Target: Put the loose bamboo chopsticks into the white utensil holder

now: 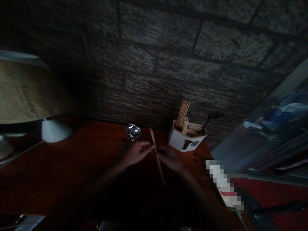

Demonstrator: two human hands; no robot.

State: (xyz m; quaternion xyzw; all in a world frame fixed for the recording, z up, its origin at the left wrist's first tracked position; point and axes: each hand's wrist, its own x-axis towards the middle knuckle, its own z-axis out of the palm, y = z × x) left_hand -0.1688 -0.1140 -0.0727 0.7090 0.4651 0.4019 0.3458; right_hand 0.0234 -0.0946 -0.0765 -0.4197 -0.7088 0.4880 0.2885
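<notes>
A thin pair or small bunch of chopsticks [160, 168] slants between my two hands above the wooden table. My left hand [137, 152] meets it from the left, thumb and fingertips pinched at its middle. From the other side, the curled fingers of my right hand [170, 158] close on it just below; they are dark and partly hidden. Beside my left hand lie two shiny metal ladles [134, 132], their handles running behind the hand. A white utensil caddy [176, 141] stands beyond my right hand, with several upright chopsticks [183, 112] and a dark-handled utensil [213, 115] in it.
A rough stone-block wall [139, 64] rises behind the wooden table [91, 150]. At left are a large tan lampshade-like object [31, 89] and a white cone-shaped piece [55, 131]. A blurred-out white item [223, 184] lies along the right table edge, near a glass panel [260, 138].
</notes>
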